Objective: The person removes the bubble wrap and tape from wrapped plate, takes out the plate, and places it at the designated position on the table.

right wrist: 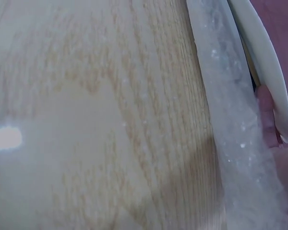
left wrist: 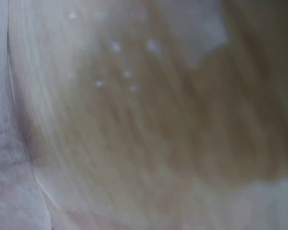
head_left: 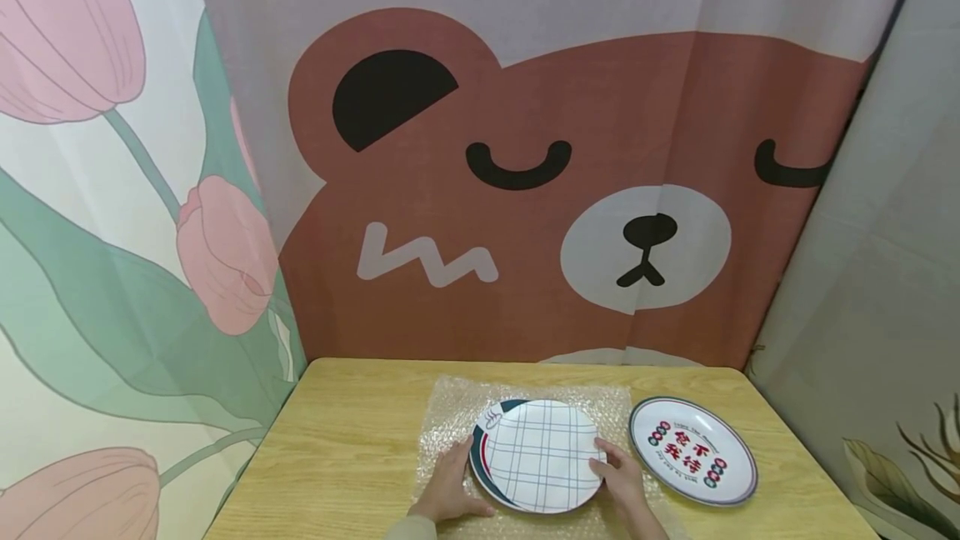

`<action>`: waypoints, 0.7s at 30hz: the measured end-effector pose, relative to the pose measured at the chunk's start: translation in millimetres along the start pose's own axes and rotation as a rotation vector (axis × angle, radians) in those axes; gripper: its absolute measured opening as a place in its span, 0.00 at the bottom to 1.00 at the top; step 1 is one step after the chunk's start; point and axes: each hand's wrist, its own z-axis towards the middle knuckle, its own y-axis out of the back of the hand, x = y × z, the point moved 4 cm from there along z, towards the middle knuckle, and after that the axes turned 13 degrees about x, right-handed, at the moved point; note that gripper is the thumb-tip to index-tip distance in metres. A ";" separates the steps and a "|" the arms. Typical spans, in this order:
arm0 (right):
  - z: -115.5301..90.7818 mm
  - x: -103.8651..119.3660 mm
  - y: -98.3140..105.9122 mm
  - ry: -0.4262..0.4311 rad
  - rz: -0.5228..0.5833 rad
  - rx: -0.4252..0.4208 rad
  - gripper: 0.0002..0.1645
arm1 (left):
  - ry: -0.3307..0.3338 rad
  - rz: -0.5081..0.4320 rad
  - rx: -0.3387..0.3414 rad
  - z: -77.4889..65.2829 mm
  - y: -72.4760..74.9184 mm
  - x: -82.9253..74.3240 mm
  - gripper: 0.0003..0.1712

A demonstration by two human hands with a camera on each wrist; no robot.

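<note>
A white plate with a blue-grey grid pattern (head_left: 551, 457) lies over a dark-rimmed plate (head_left: 480, 469), whose teal and red border shows at the left. My right hand (head_left: 626, 482) pinches the grid plate's right edge, thumb above. In the right wrist view, fingers (right wrist: 266, 115) reach under the white rim (right wrist: 271, 62), which is raised off the wrap. At the left, my left hand (head_left: 453, 486) touches the dark-rimmed plate's edge, its thumb spread toward the near side. Bubble wrap (head_left: 442, 407) spreads beneath both plates. The left wrist view is too blurred to show the hand.
To the right, an oval-looking white plate with red characters and a dark rim (head_left: 693, 452) lies partly by the wrap's edge. All of this is on a wooden table (head_left: 345, 440). Behind it hangs a bear-print curtain (head_left: 525, 257), with a tulip-print curtain (head_left: 112, 315) at the left.
</note>
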 end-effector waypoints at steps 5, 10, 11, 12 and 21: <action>-1.1 -1.2 2.0 -0.013 0.026 0.001 0.30 | -0.004 -0.004 -0.005 -0.2 -0.7 0.8 0.67; -2.2 -1.9 6.3 -0.016 0.075 0.001 0.30 | -0.016 0.001 -0.016 -0.9 -1.3 1.1 0.67; -2.5 -1.7 7.3 -0.017 0.089 -0.003 0.30 | -0.017 0.005 -0.018 -1.0 -1.6 1.4 0.67; -2.6 -1.7 8.4 -0.016 0.102 -0.002 0.29 | -0.016 0.007 -0.018 -1.0 -1.8 1.5 0.66; -5.3 2.1 22.3 -0.034 0.240 -0.027 0.26 | 0.008 0.014 -0.003 0.0 -2.7 2.2 0.66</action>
